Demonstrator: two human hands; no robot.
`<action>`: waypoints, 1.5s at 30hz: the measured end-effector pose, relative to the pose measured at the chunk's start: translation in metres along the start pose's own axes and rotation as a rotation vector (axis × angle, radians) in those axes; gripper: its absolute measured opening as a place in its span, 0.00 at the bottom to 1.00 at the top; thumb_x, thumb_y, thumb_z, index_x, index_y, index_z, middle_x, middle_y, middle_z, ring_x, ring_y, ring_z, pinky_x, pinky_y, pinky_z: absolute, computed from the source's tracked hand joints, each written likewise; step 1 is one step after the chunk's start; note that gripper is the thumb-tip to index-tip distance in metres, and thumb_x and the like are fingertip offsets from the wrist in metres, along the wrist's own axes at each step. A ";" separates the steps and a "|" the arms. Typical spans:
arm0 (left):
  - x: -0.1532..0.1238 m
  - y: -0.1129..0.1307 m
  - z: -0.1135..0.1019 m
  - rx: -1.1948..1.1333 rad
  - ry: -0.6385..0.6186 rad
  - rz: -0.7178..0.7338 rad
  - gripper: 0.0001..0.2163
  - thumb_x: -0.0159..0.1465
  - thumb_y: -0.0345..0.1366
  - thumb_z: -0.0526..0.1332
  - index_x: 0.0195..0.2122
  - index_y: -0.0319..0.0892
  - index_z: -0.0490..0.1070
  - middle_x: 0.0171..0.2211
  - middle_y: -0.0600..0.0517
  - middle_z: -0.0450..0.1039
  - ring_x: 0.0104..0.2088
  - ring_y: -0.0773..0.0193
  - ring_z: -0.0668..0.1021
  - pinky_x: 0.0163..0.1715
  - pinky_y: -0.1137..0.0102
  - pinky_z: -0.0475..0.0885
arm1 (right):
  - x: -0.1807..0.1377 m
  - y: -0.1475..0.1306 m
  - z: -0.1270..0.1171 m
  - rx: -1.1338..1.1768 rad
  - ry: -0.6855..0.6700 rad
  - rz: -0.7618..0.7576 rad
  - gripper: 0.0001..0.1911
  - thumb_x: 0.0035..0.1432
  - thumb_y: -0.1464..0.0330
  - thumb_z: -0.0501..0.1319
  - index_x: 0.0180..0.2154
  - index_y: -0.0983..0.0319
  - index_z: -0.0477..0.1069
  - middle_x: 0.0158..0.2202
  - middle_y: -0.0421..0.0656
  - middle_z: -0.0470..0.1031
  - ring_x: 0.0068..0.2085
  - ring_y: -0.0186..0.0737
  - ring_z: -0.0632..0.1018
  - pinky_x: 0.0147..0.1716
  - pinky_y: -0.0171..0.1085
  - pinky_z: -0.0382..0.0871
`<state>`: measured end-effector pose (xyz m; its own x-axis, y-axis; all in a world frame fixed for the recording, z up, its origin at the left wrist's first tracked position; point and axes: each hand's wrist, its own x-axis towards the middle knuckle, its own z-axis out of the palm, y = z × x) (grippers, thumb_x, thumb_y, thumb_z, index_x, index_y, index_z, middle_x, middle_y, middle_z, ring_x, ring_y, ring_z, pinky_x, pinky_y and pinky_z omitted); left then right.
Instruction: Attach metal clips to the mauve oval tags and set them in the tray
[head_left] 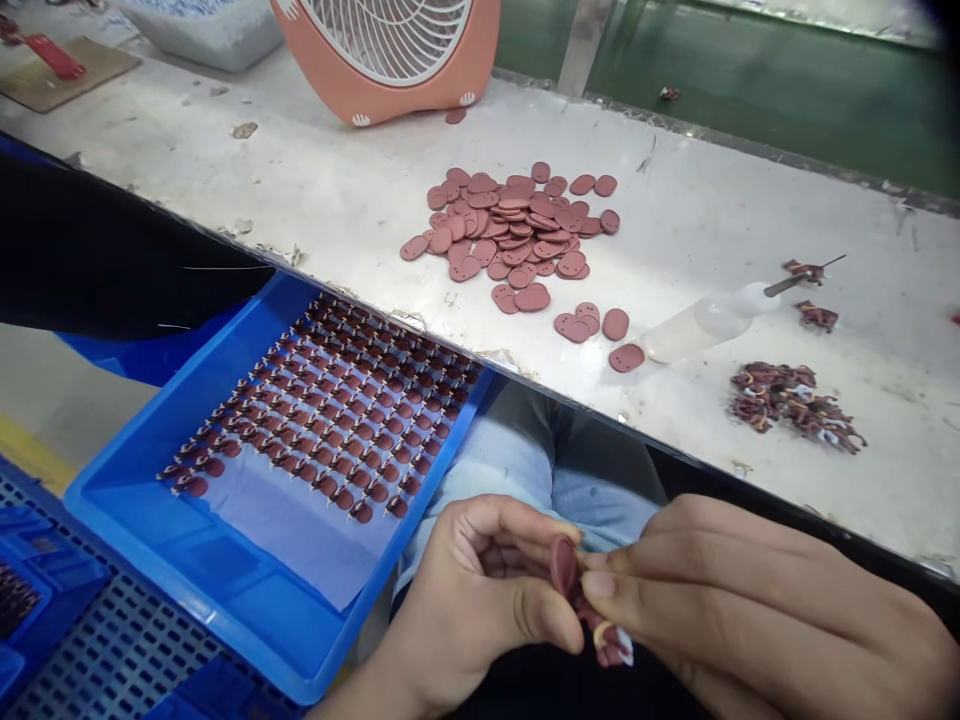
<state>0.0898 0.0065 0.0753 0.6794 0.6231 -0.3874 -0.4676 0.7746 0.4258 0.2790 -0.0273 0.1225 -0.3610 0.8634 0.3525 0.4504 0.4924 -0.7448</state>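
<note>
In front of my lap, my left hand [480, 600] pinches a reddish-brown oval disc [563, 566] between thumb and fingers. My right hand [757, 600] has its thumb and fingers closed on a small brown figurine [611, 643] with white and yellowish details, held against the disc. Fingers cover part of where the two pieces meet. Beyond my hands, a pile of similar oval discs [517, 225], some with small holes, lies on the white table. A cluster of small brown figurines [795, 400] rests to the right.
A translucent bottle with a needle tip [690, 325] lies on the table [337, 180]. Left of my lap, a blue tray [300, 655] holds rows of figurines on discs over a pale sheet. An orange fan [390, 60] stands at the back; a grey tub [217, 35] sits farther left.
</note>
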 end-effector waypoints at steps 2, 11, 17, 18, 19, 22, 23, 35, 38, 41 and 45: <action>0.001 -0.001 -0.002 0.034 0.043 0.026 0.14 0.46 0.33 0.80 0.34 0.46 0.83 0.23 0.57 0.79 0.21 0.73 0.77 0.24 0.80 0.71 | 0.002 0.003 0.000 0.032 -0.012 0.012 0.08 0.65 0.80 0.62 0.45 0.67 0.75 0.37 0.44 0.79 0.36 0.33 0.77 0.38 0.28 0.76; 0.004 -0.001 -0.005 0.073 0.182 0.020 0.14 0.45 0.39 0.81 0.29 0.39 0.82 0.23 0.55 0.78 0.23 0.74 0.77 0.25 0.81 0.72 | 0.009 0.010 -0.004 0.005 -0.113 0.005 0.15 0.64 0.83 0.60 0.50 0.65 0.72 0.40 0.43 0.78 0.38 0.34 0.76 0.39 0.31 0.74; 0.002 -0.001 -0.012 0.073 0.209 0.023 0.13 0.48 0.39 0.79 0.32 0.41 0.82 0.26 0.53 0.78 0.26 0.71 0.78 0.23 0.81 0.74 | 0.020 0.015 -0.002 -0.005 -0.172 0.024 0.09 0.66 0.80 0.60 0.45 0.64 0.73 0.37 0.43 0.77 0.36 0.36 0.75 0.36 0.35 0.72; 0.001 0.000 -0.013 0.073 0.215 0.020 0.13 0.48 0.39 0.79 0.32 0.41 0.82 0.27 0.53 0.78 0.26 0.71 0.79 0.23 0.81 0.74 | 0.022 0.015 -0.002 -0.012 -0.174 0.021 0.08 0.66 0.79 0.60 0.45 0.64 0.73 0.37 0.43 0.78 0.36 0.36 0.74 0.37 0.35 0.72; 0.001 0.000 -0.014 0.071 0.219 0.017 0.13 0.49 0.39 0.79 0.33 0.41 0.82 0.27 0.53 0.78 0.26 0.71 0.79 0.23 0.81 0.74 | 0.023 0.015 -0.001 -0.014 -0.176 0.017 0.08 0.66 0.79 0.60 0.45 0.64 0.73 0.38 0.42 0.78 0.36 0.36 0.74 0.37 0.34 0.72; 0.000 0.002 -0.015 0.051 0.215 0.012 0.14 0.50 0.39 0.78 0.35 0.41 0.82 0.28 0.53 0.79 0.27 0.70 0.79 0.22 0.81 0.74 | 0.025 0.014 0.000 -0.020 -0.173 0.018 0.08 0.67 0.78 0.61 0.46 0.64 0.73 0.40 0.42 0.78 0.38 0.34 0.75 0.41 0.32 0.71; 0.000 0.003 -0.016 0.040 0.204 0.012 0.14 0.50 0.39 0.78 0.35 0.42 0.82 0.28 0.53 0.79 0.27 0.70 0.80 0.22 0.81 0.75 | 0.025 0.013 0.000 -0.029 -0.167 0.021 0.08 0.67 0.76 0.61 0.48 0.64 0.72 0.41 0.41 0.77 0.39 0.33 0.75 0.42 0.31 0.71; 0.004 0.012 -0.026 -0.118 0.079 -0.007 0.11 0.52 0.40 0.77 0.32 0.41 0.81 0.28 0.54 0.80 0.27 0.70 0.82 0.21 0.83 0.77 | 0.026 0.022 0.004 0.048 -0.062 0.122 0.13 0.69 0.71 0.61 0.55 0.59 0.72 0.39 0.40 0.75 0.38 0.31 0.76 0.37 0.29 0.72; 0.003 0.011 -0.028 -0.102 0.070 -0.018 0.13 0.53 0.41 0.76 0.36 0.41 0.81 0.29 0.53 0.80 0.28 0.70 0.82 0.22 0.83 0.77 | 0.028 0.021 0.007 0.094 -0.065 0.146 0.12 0.69 0.70 0.62 0.53 0.58 0.73 0.37 0.40 0.75 0.36 0.31 0.76 0.34 0.29 0.72; 0.002 0.009 -0.030 -0.081 0.053 -0.016 0.14 0.54 0.42 0.76 0.39 0.41 0.81 0.30 0.53 0.80 0.28 0.69 0.81 0.23 0.82 0.77 | 0.030 0.020 0.008 0.132 -0.058 0.147 0.13 0.69 0.70 0.63 0.54 0.56 0.73 0.37 0.38 0.76 0.35 0.30 0.76 0.35 0.28 0.71; 0.002 0.008 -0.032 -0.068 0.030 -0.009 0.14 0.56 0.42 0.74 0.40 0.40 0.81 0.33 0.50 0.80 0.28 0.70 0.80 0.23 0.82 0.77 | 0.032 0.020 0.009 0.173 -0.067 0.150 0.11 0.68 0.71 0.63 0.52 0.58 0.74 0.36 0.36 0.75 0.34 0.27 0.75 0.35 0.26 0.70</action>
<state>0.0696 0.0171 0.0519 0.6670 0.6185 -0.4156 -0.5000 0.7850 0.3658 0.2696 0.0089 0.1137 -0.3566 0.9133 0.1969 0.3581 0.3283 -0.8741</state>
